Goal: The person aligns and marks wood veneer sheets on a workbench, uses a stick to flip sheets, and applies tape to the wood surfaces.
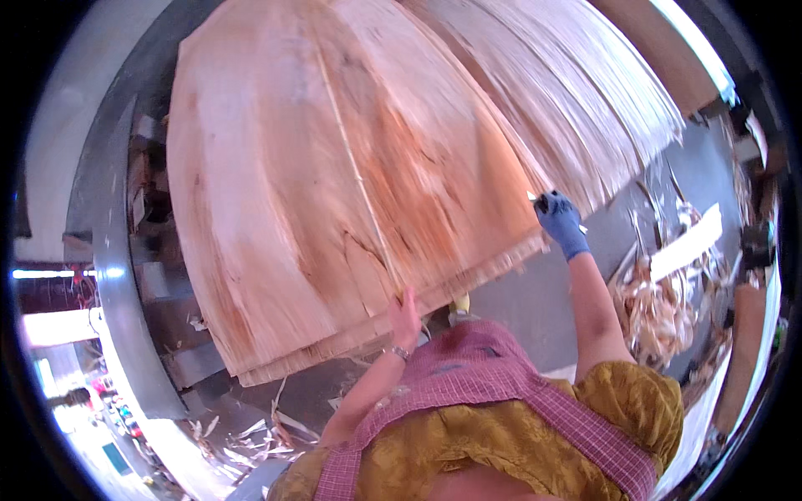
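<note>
A large sheet of wood veneer (251,192), pinkish tan with orange-brown streaks and dark cracks, lies on top of a stack in front of me. A narrow pale strip (357,171) runs down its middle to the near edge. There my bare left hand (404,319) closes on the strip's near end, though its fingertips are partly hidden. My right hand (561,224), in a blue-grey glove with dark fingertips, is curled at the sheet's right near corner. Small pale bits show on either side of that fist; what it grips is unclear.
A second veneer stack (576,92) adjoins at the far right. A pile of veneer scraps (664,301) lies on the grey floor (510,292) to the right, with more scraps (259,438) at the lower left. A grey metal edge (125,334) curves along the left.
</note>
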`<state>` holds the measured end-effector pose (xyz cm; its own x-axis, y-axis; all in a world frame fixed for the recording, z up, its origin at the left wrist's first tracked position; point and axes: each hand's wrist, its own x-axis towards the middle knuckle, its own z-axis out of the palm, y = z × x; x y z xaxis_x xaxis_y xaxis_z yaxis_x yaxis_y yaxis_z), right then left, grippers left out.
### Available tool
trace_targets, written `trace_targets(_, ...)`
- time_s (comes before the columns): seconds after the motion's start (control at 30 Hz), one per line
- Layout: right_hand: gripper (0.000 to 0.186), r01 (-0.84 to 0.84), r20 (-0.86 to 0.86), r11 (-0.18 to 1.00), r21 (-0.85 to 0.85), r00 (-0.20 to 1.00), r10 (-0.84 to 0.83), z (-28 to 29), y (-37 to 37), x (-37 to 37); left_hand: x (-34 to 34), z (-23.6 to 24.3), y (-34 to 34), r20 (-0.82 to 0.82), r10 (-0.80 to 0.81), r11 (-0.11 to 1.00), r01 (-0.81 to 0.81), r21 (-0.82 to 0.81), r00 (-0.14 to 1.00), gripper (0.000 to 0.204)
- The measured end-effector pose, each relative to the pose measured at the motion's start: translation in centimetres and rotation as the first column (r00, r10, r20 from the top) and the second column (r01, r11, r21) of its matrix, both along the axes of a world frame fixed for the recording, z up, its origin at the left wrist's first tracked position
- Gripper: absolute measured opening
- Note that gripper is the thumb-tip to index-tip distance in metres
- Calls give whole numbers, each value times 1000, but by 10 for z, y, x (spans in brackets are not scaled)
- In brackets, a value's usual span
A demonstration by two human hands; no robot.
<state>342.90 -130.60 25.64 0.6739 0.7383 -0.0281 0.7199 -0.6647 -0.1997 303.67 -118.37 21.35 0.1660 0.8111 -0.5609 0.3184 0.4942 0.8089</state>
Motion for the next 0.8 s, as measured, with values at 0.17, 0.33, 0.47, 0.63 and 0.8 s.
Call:
trace_targets(0.17,17,99,157,969,-228,986,-64,12,16,-14,-12,7,-14,132,-40,993,53,-102,990,33)
trace_targets(0.33,23,39,122,995,-89,992,-28,38,22,-44,-18,18,-17,183,24,977,16,-215,983,30)
trace_targets(0.47,32,-17,-103,999,33,995,20,56,20,-58,-22,2,-17,134,-21,985,44,-168,991,34)
trace_targets(0.63,54,-96,-584,953,289,770,255,63,64,-98,-38,-37,-10,-28,-77,991,79,107,997,35)
trace_targets(0.8,62,-152,-709,870,468,522,473,52,136,-197,-14,-2,8,-181,-346,938,344,-43,921,42)
